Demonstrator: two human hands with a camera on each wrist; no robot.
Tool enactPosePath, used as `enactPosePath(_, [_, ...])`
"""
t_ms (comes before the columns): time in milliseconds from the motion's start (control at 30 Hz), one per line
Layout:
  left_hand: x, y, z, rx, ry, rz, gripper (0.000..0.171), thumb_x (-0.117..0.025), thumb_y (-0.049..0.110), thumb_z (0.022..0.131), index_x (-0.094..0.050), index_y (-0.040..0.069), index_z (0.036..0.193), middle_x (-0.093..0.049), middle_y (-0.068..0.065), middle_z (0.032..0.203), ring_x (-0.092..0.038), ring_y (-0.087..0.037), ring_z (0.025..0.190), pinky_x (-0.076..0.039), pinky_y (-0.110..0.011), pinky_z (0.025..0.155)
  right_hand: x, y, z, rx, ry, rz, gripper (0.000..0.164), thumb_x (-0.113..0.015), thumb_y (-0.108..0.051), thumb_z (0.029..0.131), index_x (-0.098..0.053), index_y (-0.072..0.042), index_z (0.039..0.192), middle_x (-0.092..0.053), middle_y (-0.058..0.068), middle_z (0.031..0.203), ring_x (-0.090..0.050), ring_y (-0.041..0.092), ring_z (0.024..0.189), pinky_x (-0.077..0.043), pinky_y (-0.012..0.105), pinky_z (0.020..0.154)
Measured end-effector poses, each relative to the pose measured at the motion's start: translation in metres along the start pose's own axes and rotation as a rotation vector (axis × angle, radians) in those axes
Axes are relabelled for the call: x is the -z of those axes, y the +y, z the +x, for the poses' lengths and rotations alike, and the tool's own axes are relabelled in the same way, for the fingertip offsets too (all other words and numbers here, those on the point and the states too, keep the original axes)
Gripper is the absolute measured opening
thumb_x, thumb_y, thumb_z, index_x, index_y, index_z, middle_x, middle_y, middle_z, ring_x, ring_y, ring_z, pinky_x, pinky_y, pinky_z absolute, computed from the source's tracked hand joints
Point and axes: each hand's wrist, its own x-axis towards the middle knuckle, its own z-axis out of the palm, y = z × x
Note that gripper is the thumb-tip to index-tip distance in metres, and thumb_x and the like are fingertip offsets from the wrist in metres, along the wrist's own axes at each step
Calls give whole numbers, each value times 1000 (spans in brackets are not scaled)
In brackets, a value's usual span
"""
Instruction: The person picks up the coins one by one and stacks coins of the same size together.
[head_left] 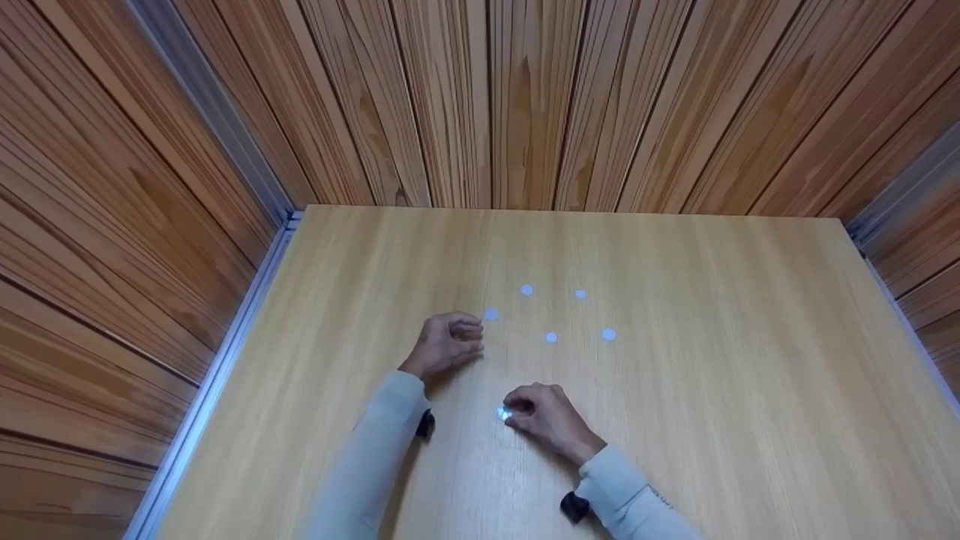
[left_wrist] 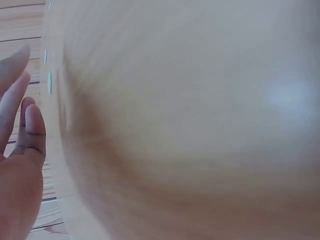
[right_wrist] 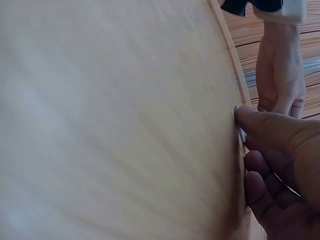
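My right hand [head_left: 551, 420] is low over the near middle of the table and pinches a small shiny disc [head_left: 504, 413] between thumb and forefinger. In the right wrist view the thin edge of this disc shows at the thumb tip, against the tabletop. My left hand [head_left: 448, 343] is farther forward and to the left, its fingers loosely bent with nothing between them. Just past its fingertips lies a pale round disc [head_left: 491, 313]. Several similar discs lie to the right of it, one of them a disc [head_left: 609, 334] at the right of the group.
The light wooden table [head_left: 750, 337] reaches back to a wall of wooden planks [head_left: 525, 105]. A metal rail [head_left: 217, 367] runs along its left edge. More planks stand at the left and right sides.
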Motion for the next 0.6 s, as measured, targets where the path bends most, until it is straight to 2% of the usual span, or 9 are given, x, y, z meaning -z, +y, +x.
enactPosePath(167, [-8,2,11,22,37,-81,25,-62,3,96,-65,-6,120,-66,-21,118,-63,-34,110,-55,-40,86,1,0,0,-46,-37,0,17,-76,-13,89,-76,-10,106,-71,-6,98,-62,13,90,-50,30,79])
enactPosePath(267, [-14,1,16,103,85,-268,31,-53,12,99,-63,-7,121,-63,-22,119,-61,-37,111,-54,-45,87,0,1,-3,-58,-45,3,16,-75,-12,89,-76,-10,105,-71,-7,97,-62,13,89,-49,29,78])
enactPosePath(333, [-16,2,20,98,99,-247,29,-53,10,98,-64,-6,120,-64,-20,117,-62,-35,107,-55,-43,84,0,1,-3,-47,-41,-1,15,-76,-13,89,-77,-11,104,-71,-7,97,-61,12,89,-49,28,78])
enactPosePath(367, [-16,3,21,85,99,-207,26,-54,8,98,-64,-5,119,-65,-19,116,-63,-34,106,-56,-41,83,0,1,-2,-39,-36,-3,15,-76,-13,89,-77,-11,103,-71,-7,97,-61,12,89,-49,28,77])
enactPosePath(500, [-16,9,29,40,95,-206,25,-57,1,96,-63,-8,119,-65,-21,117,-62,-34,110,-55,-41,83,2,0,3,13,-7,-22,15,-77,-13,87,-76,-9,102,-72,-5,97,-62,13,89,-50,29,79])
enactPosePath(600, [-16,8,30,-45,64,-67,27,-63,-5,92,-63,-10,118,-66,-21,117,-62,-33,111,-54,-39,85,1,0,2,20,1,-23,15,-77,-13,87,-76,-8,101,-72,-4,97,-62,14,89,-50,29,79])
